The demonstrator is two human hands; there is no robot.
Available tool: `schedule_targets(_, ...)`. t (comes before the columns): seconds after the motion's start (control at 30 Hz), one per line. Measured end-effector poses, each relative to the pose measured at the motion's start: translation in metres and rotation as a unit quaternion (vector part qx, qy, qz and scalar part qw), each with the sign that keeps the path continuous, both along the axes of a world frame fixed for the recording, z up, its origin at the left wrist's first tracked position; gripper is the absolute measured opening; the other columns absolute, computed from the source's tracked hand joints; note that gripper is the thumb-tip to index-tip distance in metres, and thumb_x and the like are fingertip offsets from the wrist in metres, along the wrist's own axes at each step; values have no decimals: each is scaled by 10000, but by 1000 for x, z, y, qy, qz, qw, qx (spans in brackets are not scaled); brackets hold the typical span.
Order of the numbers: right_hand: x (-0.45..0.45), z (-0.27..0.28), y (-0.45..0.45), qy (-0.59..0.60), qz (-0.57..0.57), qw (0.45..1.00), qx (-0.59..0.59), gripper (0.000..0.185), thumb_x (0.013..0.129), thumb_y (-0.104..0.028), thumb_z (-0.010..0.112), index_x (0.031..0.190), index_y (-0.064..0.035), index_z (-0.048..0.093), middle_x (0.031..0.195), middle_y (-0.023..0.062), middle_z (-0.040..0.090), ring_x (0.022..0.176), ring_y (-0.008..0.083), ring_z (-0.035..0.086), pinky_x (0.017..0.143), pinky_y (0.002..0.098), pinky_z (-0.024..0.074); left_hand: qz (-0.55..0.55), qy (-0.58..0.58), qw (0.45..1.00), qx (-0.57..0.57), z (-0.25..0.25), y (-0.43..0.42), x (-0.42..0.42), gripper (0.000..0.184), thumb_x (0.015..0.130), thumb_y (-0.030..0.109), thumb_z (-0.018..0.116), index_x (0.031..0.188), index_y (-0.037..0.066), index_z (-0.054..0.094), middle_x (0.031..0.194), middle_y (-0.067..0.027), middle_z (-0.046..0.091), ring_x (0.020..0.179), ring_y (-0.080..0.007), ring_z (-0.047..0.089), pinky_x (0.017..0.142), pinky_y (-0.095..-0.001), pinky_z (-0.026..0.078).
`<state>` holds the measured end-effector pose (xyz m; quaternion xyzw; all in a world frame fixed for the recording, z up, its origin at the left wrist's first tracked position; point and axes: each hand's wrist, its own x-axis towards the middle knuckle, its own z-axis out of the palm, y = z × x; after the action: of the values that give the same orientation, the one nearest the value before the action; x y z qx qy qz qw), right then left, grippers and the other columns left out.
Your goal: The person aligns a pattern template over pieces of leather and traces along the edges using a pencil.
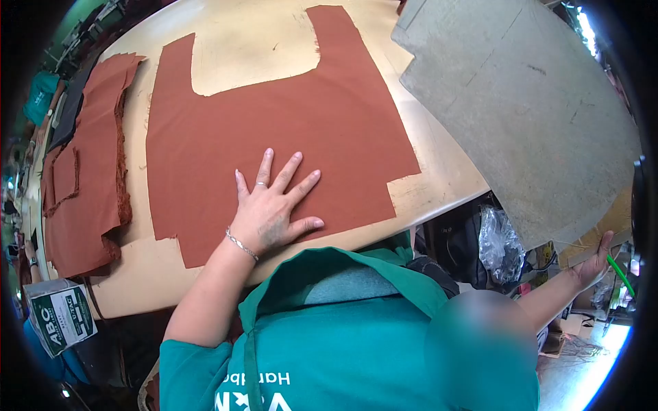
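Observation:
My left hand (271,212) lies flat with fingers spread on a rust-brown cut fabric panel (274,137). The panel has two strap-like arms at its far side and notched near corners. At the right, my right hand (593,264) is closed at the near end of a large grey pattern board (521,116), by a brown cardboard part (610,222). The board is raised over the table's right side. A thin green stick, perhaps a pen (622,275), shows at this hand; how it is held is unclear.
More rust-brown fabric pieces (89,171) are stacked at the left of the pale table (137,288), beside dark fabric (70,116). A labelled ABC box (62,318) stands by the near left edge. Clear plastic wrapping (500,243) lies below the table at right.

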<state>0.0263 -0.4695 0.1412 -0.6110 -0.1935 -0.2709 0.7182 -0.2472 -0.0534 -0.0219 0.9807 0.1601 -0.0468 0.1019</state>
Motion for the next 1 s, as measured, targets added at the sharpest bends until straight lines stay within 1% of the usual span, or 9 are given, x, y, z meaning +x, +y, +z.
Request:
schedule_targets(0.27, 12, -12, -40, 112, 124, 975, 144, 430, 840, -218, 566, 1196, -2, 457, 1170, 134, 525, 1069, 258, 488, 935, 379, 333, 15, 8, 1000, -21, 8, -10, -2, 727, 715, 579, 543, 1335, 270, 322, 1443, -39, 149, 1325, -354, 48, 947, -687, 106)
schedule_targets(0.43, 9, -23, -29, 114, 80, 977, 162, 408, 851, -259, 543, 1168, -7, 489, 1152, 123, 539, 1064, 261, 489, 937, 375, 328, 77, -200, 974, -67, -5, 22, -21, 665, 768, 505, 559, 1314, 177, 367, 1415, -83, 233, 1314, -326, 151, 981, -628, 131)
schedule_targets(0.47, 29, -33, -62, 155, 353, 912, 138, 373, 866, -252, 517, 1168, -34, 503, 1125, 95, 549, 1046, 227, 497, 932, 379, 341, 137, -258, 941, -171, 1, 39, -26, 690, 777, 550, 488, 1307, 126, 359, 1391, -102, 266, 1288, -311, 205, 988, -569, 165)
schedule_targets(0.57, 40, -59, -33, 190, 332, 918, 106, 411, 860, -253, 522, 1201, -28, 473, 1137, 103, 536, 1051, 220, 492, 930, 370, 347, 291, -412, 737, -450, 29, 92, -44, 859, 807, 683, 276, 1285, -27, 336, 1319, -157, 363, 1211, -265, 368, 1008, -391, 270)
schedule_targets(0.67, 51, -91, 25, 233, 262, 935, 62, 448, 858, -238, 526, 1213, 22, 446, 1167, 119, 514, 1073, 209, 478, 942, 345, 339, 235, -314, 727, -564, 45, 130, -57, 942, 766, 748, 167, 1308, -10, 303, 1313, -152, 369, 1209, -260, 365, 993, -377, 287)
schedule_targets(0.77, 30, -121, 125, 210, 324, 922, -15, 470, 852, -122, 535, 1251, 60, 365, 1158, 104, 507, 1028, 170, 501, 947, 288, 329, 225, -394, 615, -645, 55, 130, -71, 780, 834, 573, 428, 1308, -30, 286, 1309, -135, 369, 1173, -210, 382, 976, -341, 303)
schedule_targets(0.8, -11, -104, 169, 203, 296, 932, -42, 481, 840, -76, 543, 1253, 73, 345, 1156, 95, 503, 1013, 166, 510, 914, 270, 364, 241, -410, 710, -520, 49, 138, -86, 644, 846, 356, 544, 1290, -43, 302, 1267, -125, 416, 1128, -180, 424, 957, -314, 331)
schedule_targets(0.87, -9, -124, 201, 213, 367, 896, -131, 409, 827, -35, 541, 1212, 39, 422, 1124, 100, 518, 986, 157, 513, 860, 255, 399, 268, -453, 674, -519, 47, 122, -104, 519, 812, 116, 569, 1242, -63, 341, 1126, -129, 523, 1005, -172, 514, 886, -286, 390)
schedule_targets(1.0, -14, -139, 250, 148, 324, 851, -387, 319, 771, -163, 627, 1006, 44, 563, 844, 51, 585, 760, 97, 510, 679, 239, 421, 301, -487, 667, -477, 8, 124, -139, 472, 810, 51, 549, 1223, -50, 345, 1117, -134, 530, 1018, -179, 511, 903, -305, 385)
